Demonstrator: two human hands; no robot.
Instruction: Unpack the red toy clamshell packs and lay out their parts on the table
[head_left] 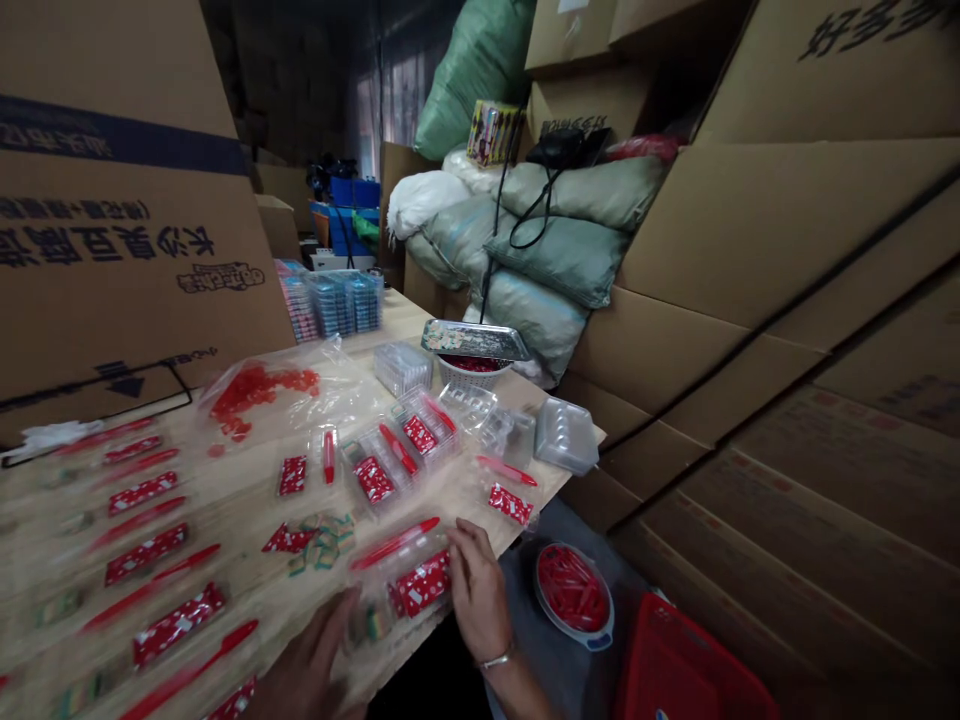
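**Red pen (394, 543) and foil packet (422, 584) bagged between both hands**

A clear plastic bag (405, 610) holding the pen and packet is laid at the near edge of a wooden table (480, 505). Its right side is touched by the right hand (478, 590), whose fingers are pressed together and bent against the film; whether it is being pinched cannot be told. The left hand (307, 665) is held spread just beside the bag's lower left corner, with nothing seen in its grip. Rows of red pens (154, 595) and red foil packets (146, 553) are set out to the left, and clear plastic trays (379, 465) are placed beyond. A blue-handled bowl of red pen parts (574, 595) is seen below the table at right, near a red plastic basket (686, 665).
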